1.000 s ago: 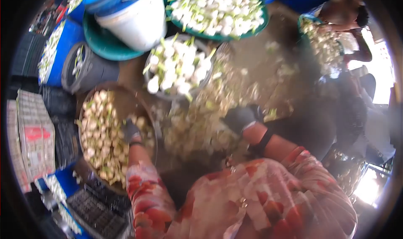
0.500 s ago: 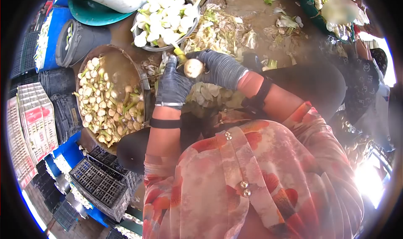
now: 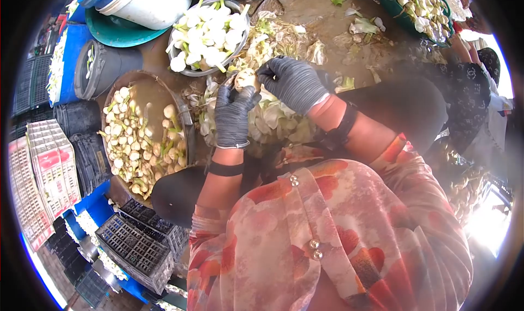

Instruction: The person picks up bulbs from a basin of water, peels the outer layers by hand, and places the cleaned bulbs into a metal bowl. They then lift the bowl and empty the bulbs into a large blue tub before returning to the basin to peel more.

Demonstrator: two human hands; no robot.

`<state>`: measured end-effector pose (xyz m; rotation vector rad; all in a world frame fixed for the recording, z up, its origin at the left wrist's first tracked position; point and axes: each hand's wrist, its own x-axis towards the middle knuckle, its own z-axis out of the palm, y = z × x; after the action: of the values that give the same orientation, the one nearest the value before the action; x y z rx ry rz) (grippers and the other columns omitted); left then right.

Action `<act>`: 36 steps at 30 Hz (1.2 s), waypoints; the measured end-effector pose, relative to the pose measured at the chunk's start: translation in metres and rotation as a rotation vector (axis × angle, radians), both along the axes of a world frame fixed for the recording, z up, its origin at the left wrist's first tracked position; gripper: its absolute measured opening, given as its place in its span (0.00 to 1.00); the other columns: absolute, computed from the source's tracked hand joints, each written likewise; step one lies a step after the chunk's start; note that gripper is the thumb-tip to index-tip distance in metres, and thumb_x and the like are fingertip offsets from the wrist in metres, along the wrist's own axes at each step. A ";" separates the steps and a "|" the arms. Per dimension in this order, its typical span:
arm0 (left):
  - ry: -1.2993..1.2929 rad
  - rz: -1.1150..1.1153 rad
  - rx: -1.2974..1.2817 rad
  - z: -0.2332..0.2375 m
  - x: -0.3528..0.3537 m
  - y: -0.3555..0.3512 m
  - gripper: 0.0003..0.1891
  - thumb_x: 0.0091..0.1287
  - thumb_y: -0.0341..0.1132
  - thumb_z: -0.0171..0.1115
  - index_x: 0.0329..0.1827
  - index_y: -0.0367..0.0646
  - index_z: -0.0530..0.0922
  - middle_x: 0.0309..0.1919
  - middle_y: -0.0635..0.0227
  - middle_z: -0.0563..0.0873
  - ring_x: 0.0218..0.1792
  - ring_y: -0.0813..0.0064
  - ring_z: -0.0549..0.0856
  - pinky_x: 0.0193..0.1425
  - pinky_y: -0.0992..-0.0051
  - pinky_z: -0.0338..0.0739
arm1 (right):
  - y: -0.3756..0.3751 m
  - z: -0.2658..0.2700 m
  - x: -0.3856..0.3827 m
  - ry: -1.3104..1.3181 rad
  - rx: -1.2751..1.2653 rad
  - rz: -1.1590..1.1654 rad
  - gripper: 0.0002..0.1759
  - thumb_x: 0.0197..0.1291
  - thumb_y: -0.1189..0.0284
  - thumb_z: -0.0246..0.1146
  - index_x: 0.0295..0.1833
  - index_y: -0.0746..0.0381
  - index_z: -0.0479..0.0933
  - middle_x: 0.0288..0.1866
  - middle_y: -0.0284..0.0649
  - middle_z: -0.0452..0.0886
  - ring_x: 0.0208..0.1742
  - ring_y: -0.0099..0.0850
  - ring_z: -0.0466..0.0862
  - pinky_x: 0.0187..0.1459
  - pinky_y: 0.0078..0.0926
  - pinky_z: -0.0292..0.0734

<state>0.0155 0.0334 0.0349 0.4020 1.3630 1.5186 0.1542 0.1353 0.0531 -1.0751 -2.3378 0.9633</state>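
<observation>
My left hand [image 3: 233, 114], in a grey glove, grips a round pale bulb [image 3: 245, 79] with brownish marks on its skin. My right hand [image 3: 297, 84], gloved alike, is just right of the bulb with its fingertips pinched together; what they hold, if anything, is too small to make out. Just beyond my hands is a grey basin [image 3: 244, 43] heaped with white peeled bulbs with green stems. On the left, a wide brown tub [image 3: 188, 112] contains murky water and many unpeeled bulbs. Pale peelings [image 3: 273, 123] lie below my hands.
More peelings [image 3: 267, 41] litter the wet floor. At the left stand a dark bucket [image 3: 112, 71], pinkish-white crates [image 3: 52, 158] and black crates [image 3: 134, 245]. A green basket of bulbs [image 3: 390, 8] is at upper right, near another person's patterned dark clothing [image 3: 466, 101].
My right hand has come away from the bulb to the right, its fingers now pinched. The bulb has turned in my left hand, so its green stem no longer shows. The view has shifted slightly.
</observation>
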 end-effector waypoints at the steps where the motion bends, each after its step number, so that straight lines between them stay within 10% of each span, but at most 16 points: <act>1: 0.040 0.004 0.002 0.000 0.002 0.001 0.24 0.68 0.25 0.62 0.67 0.40 0.70 0.55 0.62 0.80 0.51 0.72 0.82 0.53 0.69 0.84 | -0.001 -0.004 -0.002 -0.007 0.013 -0.028 0.10 0.58 0.64 0.67 0.40 0.60 0.83 0.33 0.46 0.84 0.36 0.45 0.84 0.40 0.38 0.80; 10: -0.140 -0.082 0.127 0.004 0.001 -0.002 0.22 0.70 0.27 0.58 0.67 0.38 0.70 0.59 0.58 0.78 0.56 0.66 0.81 0.57 0.65 0.84 | 0.031 -0.004 0.002 0.040 -0.567 -0.312 0.15 0.63 0.65 0.62 0.47 0.66 0.81 0.36 0.52 0.86 0.39 0.44 0.86 0.46 0.35 0.79; 12: -0.461 -0.170 0.244 -0.007 -0.010 -0.009 0.22 0.73 0.34 0.55 0.68 0.37 0.67 0.61 0.55 0.77 0.59 0.59 0.80 0.64 0.55 0.79 | 0.056 -0.030 0.013 -0.206 -0.313 -0.368 0.16 0.65 0.64 0.63 0.49 0.66 0.81 0.41 0.49 0.86 0.43 0.45 0.85 0.49 0.36 0.79; 17: -0.899 -0.211 0.269 -0.008 -0.020 -0.007 0.24 0.73 0.42 0.55 0.67 0.38 0.67 0.59 0.55 0.78 0.58 0.58 0.79 0.69 0.51 0.71 | 0.042 -0.017 0.017 0.195 0.091 -0.054 0.15 0.63 0.64 0.64 0.49 0.62 0.83 0.47 0.47 0.85 0.50 0.46 0.83 0.55 0.39 0.76; 24: -0.190 -0.364 0.117 -0.011 -0.018 0.001 0.25 0.68 0.41 0.65 0.62 0.38 0.69 0.44 0.64 0.80 0.41 0.72 0.83 0.50 0.68 0.83 | 0.010 0.007 0.011 0.024 0.164 0.177 0.09 0.57 0.68 0.68 0.42 0.60 0.85 0.33 0.44 0.84 0.39 0.43 0.84 0.44 0.37 0.79; 32: 0.277 -0.558 0.077 0.005 -0.024 -0.002 0.32 0.62 0.33 0.65 0.69 0.39 0.65 0.50 0.65 0.79 0.47 0.76 0.80 0.53 0.74 0.80 | 0.011 -0.009 0.003 0.035 -0.417 0.070 0.12 0.59 0.63 0.64 0.40 0.61 0.82 0.34 0.47 0.85 0.39 0.47 0.85 0.42 0.40 0.80; 36: 0.224 -0.568 -0.111 0.007 -0.028 -0.001 0.31 0.64 0.35 0.66 0.70 0.39 0.65 0.53 0.63 0.79 0.51 0.73 0.79 0.59 0.71 0.76 | 0.004 -0.008 0.003 0.023 -0.185 0.056 0.12 0.59 0.64 0.63 0.42 0.61 0.82 0.35 0.49 0.85 0.37 0.47 0.85 0.42 0.38 0.79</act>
<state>-0.0125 0.0326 0.0421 0.8293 1.3453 0.9459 0.1570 0.1393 0.0455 -1.0651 -2.3065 1.2269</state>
